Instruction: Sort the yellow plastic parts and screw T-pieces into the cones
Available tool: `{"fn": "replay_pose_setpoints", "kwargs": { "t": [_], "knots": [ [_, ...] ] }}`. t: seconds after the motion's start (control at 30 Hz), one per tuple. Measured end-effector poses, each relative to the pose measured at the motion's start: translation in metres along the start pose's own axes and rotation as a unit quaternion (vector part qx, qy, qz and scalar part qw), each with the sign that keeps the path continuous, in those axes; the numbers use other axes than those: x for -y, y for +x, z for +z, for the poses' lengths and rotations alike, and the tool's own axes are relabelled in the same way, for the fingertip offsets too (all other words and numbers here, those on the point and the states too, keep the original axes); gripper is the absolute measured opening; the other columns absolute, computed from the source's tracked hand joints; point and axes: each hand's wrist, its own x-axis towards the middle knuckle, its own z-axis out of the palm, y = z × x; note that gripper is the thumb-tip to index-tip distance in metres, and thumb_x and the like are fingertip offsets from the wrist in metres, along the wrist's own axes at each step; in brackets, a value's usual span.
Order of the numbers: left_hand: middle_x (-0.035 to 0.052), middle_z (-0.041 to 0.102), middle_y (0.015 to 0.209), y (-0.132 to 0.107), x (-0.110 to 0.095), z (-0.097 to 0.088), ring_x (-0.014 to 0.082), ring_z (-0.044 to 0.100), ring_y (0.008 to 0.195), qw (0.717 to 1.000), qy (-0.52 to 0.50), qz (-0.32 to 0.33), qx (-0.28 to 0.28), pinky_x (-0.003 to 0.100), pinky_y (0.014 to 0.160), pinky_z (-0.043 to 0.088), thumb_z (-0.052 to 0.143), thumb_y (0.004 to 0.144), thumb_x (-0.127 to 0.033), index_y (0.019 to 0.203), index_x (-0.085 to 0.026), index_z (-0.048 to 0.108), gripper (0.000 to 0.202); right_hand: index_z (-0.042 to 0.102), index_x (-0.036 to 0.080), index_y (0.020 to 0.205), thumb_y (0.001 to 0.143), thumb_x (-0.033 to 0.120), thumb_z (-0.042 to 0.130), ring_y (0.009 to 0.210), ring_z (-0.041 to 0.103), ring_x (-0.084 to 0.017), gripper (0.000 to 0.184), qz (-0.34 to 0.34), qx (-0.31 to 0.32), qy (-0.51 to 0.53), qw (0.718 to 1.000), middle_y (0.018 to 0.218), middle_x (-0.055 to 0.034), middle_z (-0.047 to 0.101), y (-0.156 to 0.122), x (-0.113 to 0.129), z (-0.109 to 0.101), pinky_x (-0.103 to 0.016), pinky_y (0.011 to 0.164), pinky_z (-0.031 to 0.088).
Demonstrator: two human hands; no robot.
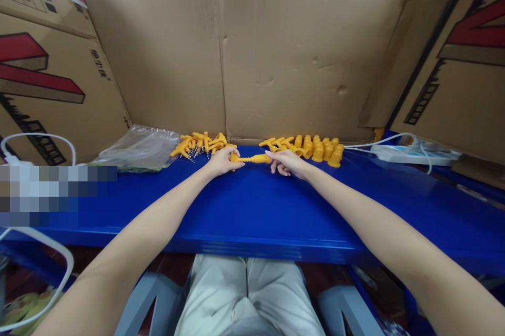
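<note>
A long yellow plastic piece (254, 159) with a ridged, narrow stem is stretched between my two hands above the blue table. My left hand (224, 161) pinches its wider left end. At the right end, my right hand (287, 162) holds it between thumb and index finger, the other fingers curled loosely below. Behind my left hand lies a heap of yellow plastic parts (205, 139) with small metal chains. Past my right hand stand several yellow cup-like parts (324, 148) in rows, and beside them lie yellow branched pieces (278, 142).
Cardboard sheets (300, 57) wall off the back, with printed boxes (43, 83) at the sides. A clear plastic bag (136, 146) lies at left. A white power strip (414, 154) with cables sits at right. The blue table's (268, 210) front edge is near my lap.
</note>
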Motion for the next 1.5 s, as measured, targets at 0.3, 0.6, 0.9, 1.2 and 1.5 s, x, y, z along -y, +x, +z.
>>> {"fn": "replay_pose_setpoints", "kwargs": {
  "t": [0.3,0.6,0.9,1.2,1.5],
  "knots": [
    [-0.0087,0.048,0.05,0.0,-0.001,0.0,0.0068,0.044,0.044,0.999,-0.042,-0.029,0.016,0.02,0.048,0.032,0.077,0.063,-0.026,0.076,-0.019,0.053,0.028,0.047,0.021,0.075,0.09,0.06,0.05,0.028,0.029,-0.003,0.042,0.009,0.005,-0.025,1.0,0.047,0.0024,0.052,0.0,-0.001,0.0,-0.016,0.027,0.018],
    [-0.008,0.052,0.051,-0.002,-0.01,0.0,0.0044,0.042,0.042,0.996,-0.074,-0.042,0.01,0.019,0.046,0.03,0.079,0.062,-0.023,0.073,-0.017,0.053,0.029,0.054,0.02,0.101,0.074,0.036,0.073,0.066,0.057,-0.012,0.036,-0.259,-0.054,-0.221,0.939,0.101,-0.0066,0.063,0.012,-0.015,-0.005,-0.027,0.061,0.049],
    [-0.0088,0.048,0.047,-0.006,-0.02,0.003,0.0034,0.038,0.04,0.994,-0.091,-0.053,0.01,0.018,0.043,0.025,0.079,0.063,-0.018,0.071,-0.017,0.054,0.026,0.061,0.017,0.091,0.077,0.037,0.067,0.068,0.054,-0.015,0.025,-0.296,-0.061,-0.316,0.899,0.076,-0.0021,0.06,0.007,-0.009,-0.005,-0.029,0.067,0.042],
    [-0.0098,0.045,0.05,-0.003,-0.011,0.002,0.0045,0.037,0.044,0.997,-0.062,0.039,0.017,0.019,0.047,0.026,0.078,0.064,-0.026,0.076,-0.018,0.054,0.028,0.06,0.017,0.074,0.061,0.046,0.077,0.047,0.048,-0.009,0.036,-0.14,0.042,-0.088,0.985,0.064,-0.0009,0.062,0.006,-0.004,-0.004,-0.025,0.049,0.038],
    [-0.0099,0.044,0.05,-0.002,-0.01,0.003,0.0056,0.037,0.045,0.998,-0.042,0.048,-0.006,0.02,0.048,0.025,0.08,0.063,-0.029,0.078,-0.019,0.055,0.031,0.06,0.016,0.07,0.072,0.049,0.07,0.047,0.05,-0.009,0.034,-0.129,0.032,-0.071,0.989,0.063,-0.0014,0.061,0.009,-0.006,-0.004,-0.024,0.046,0.037]
  ]
}}
